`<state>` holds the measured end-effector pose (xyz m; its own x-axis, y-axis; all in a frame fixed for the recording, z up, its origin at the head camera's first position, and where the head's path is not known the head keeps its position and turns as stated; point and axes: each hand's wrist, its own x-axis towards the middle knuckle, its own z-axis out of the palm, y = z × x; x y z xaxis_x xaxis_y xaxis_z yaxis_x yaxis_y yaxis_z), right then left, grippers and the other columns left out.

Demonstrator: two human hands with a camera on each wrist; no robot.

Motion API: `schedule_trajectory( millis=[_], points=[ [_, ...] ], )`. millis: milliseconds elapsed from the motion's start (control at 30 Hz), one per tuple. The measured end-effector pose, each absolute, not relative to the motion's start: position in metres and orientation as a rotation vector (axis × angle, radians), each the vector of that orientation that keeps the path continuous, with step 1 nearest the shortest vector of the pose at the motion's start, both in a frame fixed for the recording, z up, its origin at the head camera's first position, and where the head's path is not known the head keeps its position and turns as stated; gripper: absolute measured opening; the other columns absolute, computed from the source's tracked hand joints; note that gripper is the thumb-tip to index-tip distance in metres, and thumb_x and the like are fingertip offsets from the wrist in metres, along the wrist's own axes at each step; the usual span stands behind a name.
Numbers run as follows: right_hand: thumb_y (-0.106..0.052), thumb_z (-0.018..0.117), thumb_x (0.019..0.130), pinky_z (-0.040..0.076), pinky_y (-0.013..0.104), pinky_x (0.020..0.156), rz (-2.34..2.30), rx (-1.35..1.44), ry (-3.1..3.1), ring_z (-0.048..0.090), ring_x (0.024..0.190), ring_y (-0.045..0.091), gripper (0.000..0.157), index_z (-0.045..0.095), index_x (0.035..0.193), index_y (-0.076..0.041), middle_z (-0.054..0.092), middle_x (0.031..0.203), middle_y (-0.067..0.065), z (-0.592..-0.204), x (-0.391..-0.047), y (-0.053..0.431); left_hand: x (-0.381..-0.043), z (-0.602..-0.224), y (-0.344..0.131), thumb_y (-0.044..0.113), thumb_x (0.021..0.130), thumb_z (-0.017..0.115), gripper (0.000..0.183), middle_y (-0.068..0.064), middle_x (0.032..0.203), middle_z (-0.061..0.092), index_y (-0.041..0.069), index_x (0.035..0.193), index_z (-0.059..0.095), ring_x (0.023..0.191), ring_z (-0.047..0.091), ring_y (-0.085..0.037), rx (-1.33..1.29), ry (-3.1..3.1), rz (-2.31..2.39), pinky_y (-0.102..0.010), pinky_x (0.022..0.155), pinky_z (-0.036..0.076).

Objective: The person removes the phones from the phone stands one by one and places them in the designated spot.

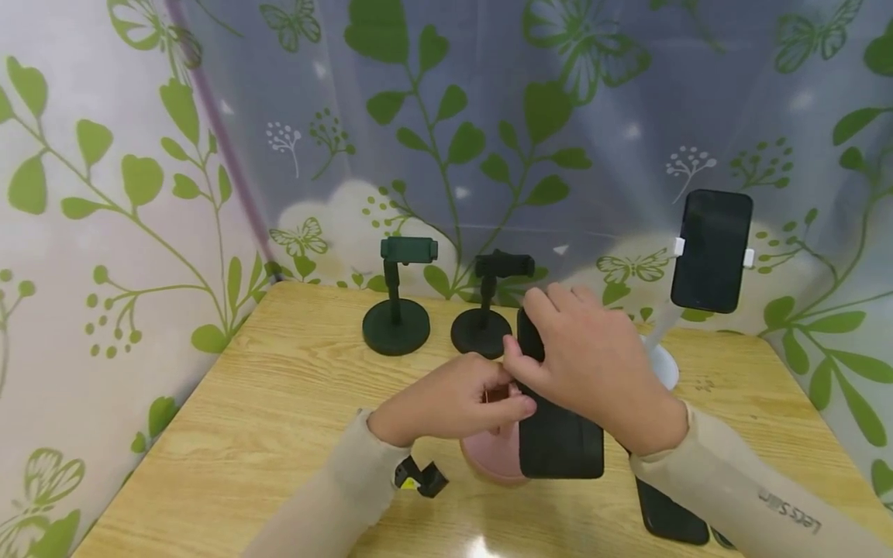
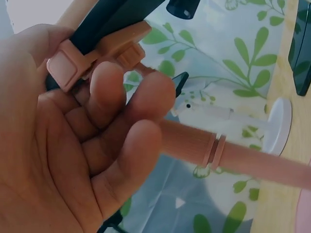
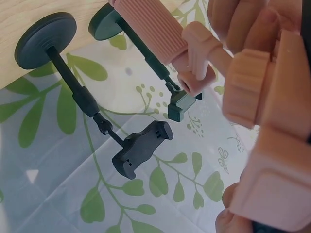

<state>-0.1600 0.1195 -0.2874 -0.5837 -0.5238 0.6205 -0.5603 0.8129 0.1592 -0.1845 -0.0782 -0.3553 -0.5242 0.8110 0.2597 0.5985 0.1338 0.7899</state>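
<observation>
A black phone [image 1: 561, 446] lies along the clamp of a pink phone stand, whose round base [image 1: 488, 457] shows partly beneath it. My left hand [image 1: 453, 399] holds the stand's clamp [image 2: 68, 68], with its fingers curled in front of the pink stem [image 2: 189, 141]. From above, my right hand [image 1: 593, 364] grips the phone near its far end, thumb along the left side. In the right wrist view, the pink clamp [image 3: 277, 179] and its joint knob [image 3: 245, 87] fill the right side. Most of the right fingers are hidden there.
A green phone stand [image 1: 396, 325] and a black one [image 1: 481, 337] stand at the back. Behind on the right, a white stand [image 1: 666, 368] holds another phone [image 1: 711, 252]. One more black phone [image 1: 670, 508] lies on the wooden table [image 1: 279, 403] under my right forearm.
</observation>
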Motion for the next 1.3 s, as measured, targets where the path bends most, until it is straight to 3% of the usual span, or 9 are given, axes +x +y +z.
schedule_trajectory(
  millis=[167,367,533,800,1300],
  points=[
    [-0.036,0.061,0.089,0.022,0.027,0.040,0.087,0.813,-2.318,0.035,0.057,0.020,0.029,0.049,0.083,-0.010,0.038,0.068,0.000,-0.288,-0.158,0.121,-0.183,-0.357,-0.075,0.025,0.106,0.060,0.041,0.008,0.056,0.059,0.010,0.067,0.065,0.046,0.052,-0.009,1.351,2.093,1.373,-0.022,0.048,0.041],
    [-0.043,0.068,0.087,0.027,0.026,0.041,0.096,0.834,-2.331,0.037,0.057,0.019,0.037,0.051,0.081,-0.011,0.040,0.069,0.000,-0.287,-0.154,0.120,-0.183,-0.359,-0.073,0.020,0.105,0.059,0.045,0.008,0.052,0.056,0.006,0.062,0.064,0.046,0.054,-0.007,1.423,2.078,1.368,-0.024,0.049,0.045],
    [-0.035,0.066,0.084,0.028,0.027,0.042,0.104,0.833,-2.338,0.036,0.058,0.020,0.029,0.049,0.080,-0.012,0.038,0.068,-0.001,-0.286,-0.152,0.119,-0.183,-0.359,-0.074,0.020,0.104,0.059,0.048,0.008,0.051,0.056,0.009,0.058,0.063,0.046,0.054,-0.005,1.458,2.087,1.357,-0.023,0.047,0.044],
    [-0.031,0.063,0.083,0.027,0.028,0.044,0.114,0.833,-2.345,0.035,0.058,0.018,0.022,0.053,0.083,-0.012,0.037,0.068,-0.003,-0.284,-0.152,0.118,-0.184,-0.359,-0.073,0.015,0.105,0.057,0.047,0.006,0.051,0.056,0.010,0.058,0.059,0.045,0.054,-0.004,1.481,2.053,1.367,-0.023,0.044,0.042],
    [-0.031,0.068,0.084,0.026,0.028,0.043,0.036,0.862,-2.433,0.036,0.057,0.017,0.023,0.055,0.087,-0.012,0.041,0.070,-0.002,-0.277,-0.151,0.116,-0.186,-0.359,-0.076,0.011,0.103,0.059,0.042,0.005,0.051,0.054,0.009,0.061,0.060,0.044,0.047,-0.001,1.584,2.047,1.353,-0.019,0.043,0.033]
  ],
)
